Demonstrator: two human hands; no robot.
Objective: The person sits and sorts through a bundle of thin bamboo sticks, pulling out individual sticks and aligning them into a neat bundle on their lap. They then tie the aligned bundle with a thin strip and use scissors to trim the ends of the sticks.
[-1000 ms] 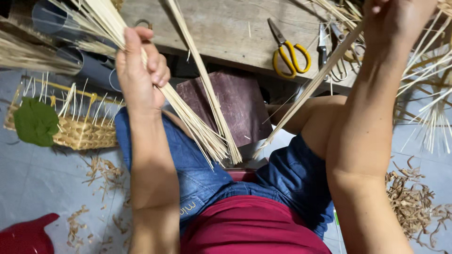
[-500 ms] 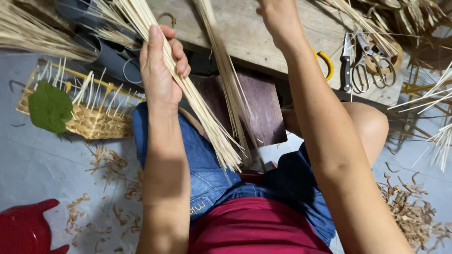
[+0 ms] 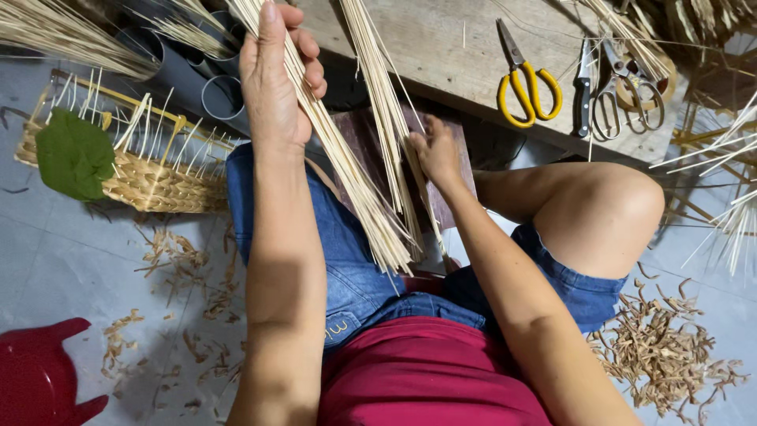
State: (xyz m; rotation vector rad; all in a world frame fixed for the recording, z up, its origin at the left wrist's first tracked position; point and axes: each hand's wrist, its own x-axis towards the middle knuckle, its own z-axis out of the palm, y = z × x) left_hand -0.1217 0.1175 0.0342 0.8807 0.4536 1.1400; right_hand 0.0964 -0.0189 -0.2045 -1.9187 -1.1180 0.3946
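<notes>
I saw my left hand [image 3: 276, 87] raised and closed around a thick bundle of pale straw sticks [image 3: 347, 173], fingers wrapped over the front, the bundle slanting down across my lap to end just above the blue shorts [image 3: 347, 268]. My right hand [image 3: 435, 154] sat lower, fingers curled on a thinner bunch of sticks [image 3: 382, 102] that ran up past the edge of the wooden table [image 3: 441, 55]. On the table lay yellow-handled scissors [image 3: 527, 83] and, just beside them, metal snips [image 3: 603, 95]. On the floor to my left stood a half-woven basket [image 3: 150, 181] with a green leaf [image 3: 75, 154] on it, and a red stool [image 3: 39, 375] near the corner.
</notes>
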